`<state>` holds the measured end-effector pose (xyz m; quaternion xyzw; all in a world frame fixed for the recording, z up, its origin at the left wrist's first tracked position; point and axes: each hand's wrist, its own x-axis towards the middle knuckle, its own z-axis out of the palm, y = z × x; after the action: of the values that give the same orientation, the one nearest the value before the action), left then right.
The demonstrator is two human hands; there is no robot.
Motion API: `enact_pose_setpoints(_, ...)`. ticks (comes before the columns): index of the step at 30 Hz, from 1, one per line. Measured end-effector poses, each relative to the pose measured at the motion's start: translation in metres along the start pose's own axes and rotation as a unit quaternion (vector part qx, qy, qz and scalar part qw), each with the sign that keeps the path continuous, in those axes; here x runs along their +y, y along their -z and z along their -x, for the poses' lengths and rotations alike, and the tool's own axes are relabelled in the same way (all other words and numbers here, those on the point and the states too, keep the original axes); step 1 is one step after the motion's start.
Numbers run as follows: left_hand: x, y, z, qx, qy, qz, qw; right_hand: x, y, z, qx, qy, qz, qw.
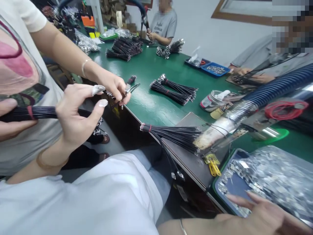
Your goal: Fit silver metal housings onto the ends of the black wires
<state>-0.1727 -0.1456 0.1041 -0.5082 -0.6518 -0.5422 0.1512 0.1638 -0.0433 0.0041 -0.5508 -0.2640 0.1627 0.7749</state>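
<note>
My left hand is raised with thumb and index finger apart, both tips wrapped in white tape. Nothing shows between them. A black cable bundle with a red band passes beside and partly behind it, gripped by a co-worker's hand. At the lower right, my right hand reaches over the near edge of a tray of small metal connectors, its fingers apart and slightly blurred. The co-worker's other hand holds a few cable ends near the table edge.
A banded cable bundle lies on the near board under a hose nozzle. Yellow snips lie beside it. More bundles, a clear tub and a blue tray are on the green table. Other people sit across.
</note>
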Motion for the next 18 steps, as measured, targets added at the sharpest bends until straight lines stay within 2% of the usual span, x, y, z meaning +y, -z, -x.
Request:
enact_pose_setpoints(2, -0.003, -0.007, 0.006, -0.035, 0.019, -0.016, 0.999, -0.007, -0.008, 0.009, 0.035, 0.109, -0.011, 0.993)
enact_pose_setpoints(4, -0.008, -0.017, 0.013, -0.079, 0.040, -0.008, 0.996, -0.013, -0.014, 0.017, 0.064, 0.174, -0.041, 0.982)
enact_pose_setpoints(7, -0.014, -0.032, 0.019, -0.146, 0.077, 0.023, 0.986, -0.018, -0.015, 0.022, 0.042, 0.191, -0.062, 0.979)
enact_pose_setpoints(10, -0.014, -0.040, 0.021, -0.243, 0.115, 0.063, 0.961, -0.020, -0.009, 0.021, 0.017, 0.185, -0.072, 0.980)
enact_pose_setpoints(12, -0.008, -0.042, 0.021, -0.312, 0.130, 0.103, 0.935, -0.020, -0.006, 0.021, 0.011, 0.192, -0.082, 0.978)
enact_pose_setpoints(15, 0.007, -0.042, 0.022, -0.374, 0.150, 0.184, 0.896, -0.019, -0.003, 0.022, -0.018, 0.198, -0.077, 0.977)
enact_pose_setpoints(17, 0.020, -0.046, 0.028, -0.435, 0.172, 0.254, 0.847, -0.020, -0.003, 0.025, -0.043, 0.199, -0.065, 0.977)
enact_pose_setpoints(18, 0.026, -0.050, 0.033, -0.479, 0.190, 0.294, 0.805, -0.021, -0.002, 0.027, -0.057, 0.198, -0.060, 0.977)
